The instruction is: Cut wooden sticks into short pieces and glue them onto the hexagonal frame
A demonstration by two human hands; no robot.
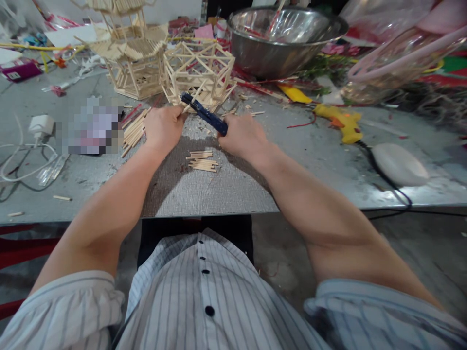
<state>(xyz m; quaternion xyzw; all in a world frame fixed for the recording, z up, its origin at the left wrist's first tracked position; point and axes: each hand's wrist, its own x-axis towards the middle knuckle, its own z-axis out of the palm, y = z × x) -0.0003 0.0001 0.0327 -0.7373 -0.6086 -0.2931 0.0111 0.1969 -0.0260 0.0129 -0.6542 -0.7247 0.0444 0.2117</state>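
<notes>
My left hand (164,127) is closed with a thin wooden stick (188,104) pinched at its fingertips. My right hand (242,135) grips a dark blue hand tool (207,116), whose far end meets the stick; its exact kind is unclear. Just beyond both hands stands an open frame of glued sticks (199,65). A bundle of longer sticks (134,130) lies beside my left wrist. Between my forearms, a small pile of short cut sticks (202,161) rests on the table (215,194).
A tiered stick pagoda (127,58) stands at the back left, near a steel bowl (270,53). To the right lie a yellow glue gun (341,124), its black cord and a white oval object (399,164). A white charger (41,125) with cables sits at left.
</notes>
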